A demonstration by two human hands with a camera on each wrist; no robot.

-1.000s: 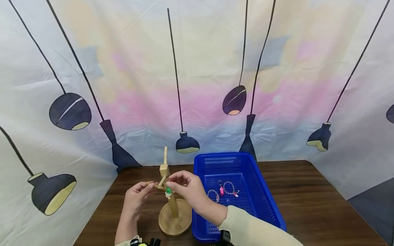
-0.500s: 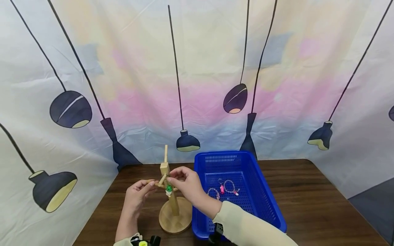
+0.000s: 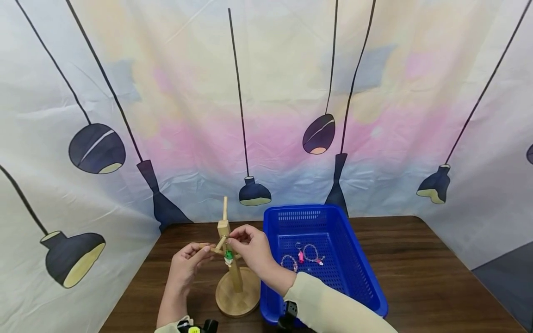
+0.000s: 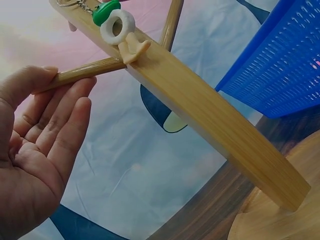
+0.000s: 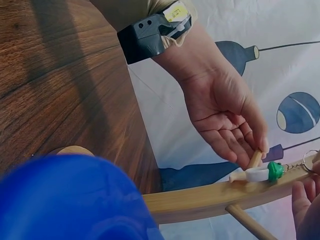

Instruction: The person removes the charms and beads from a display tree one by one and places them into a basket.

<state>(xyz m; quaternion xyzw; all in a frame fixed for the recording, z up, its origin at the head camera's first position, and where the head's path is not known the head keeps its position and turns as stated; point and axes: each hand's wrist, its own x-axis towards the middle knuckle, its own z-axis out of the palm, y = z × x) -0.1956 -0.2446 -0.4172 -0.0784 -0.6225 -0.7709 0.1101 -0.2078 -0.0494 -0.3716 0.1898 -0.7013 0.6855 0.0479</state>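
A wooden peg stand [image 3: 235,277] with a round base rises between the two hands. My left hand [image 3: 185,266] pinches one side peg [image 4: 90,71] between thumb and fingers, the other fingers loosely bent. A keychain [image 4: 117,27] with a green piece, a white ring and a pale end hangs against the post by a short chain. Close to the upper pegs, my right hand [image 3: 254,247] pinches the keychain's metal ring [image 5: 310,159] with thumb and finger. Only part of that hand shows at the edge of the right wrist view.
Right beside the stand is a blue basket [image 3: 358,259]. In it lie two beaded bracelets [image 3: 310,253] and a pink keychain [image 3: 300,256]. All stand on a dark wooden table [image 3: 420,273], with a lamp-printed cloth [image 3: 283,92] behind.
My right hand has risen slightly at the stand, its forearm shifting left, and the keychain's green piece shows more fully. The left hand stays on the peg.
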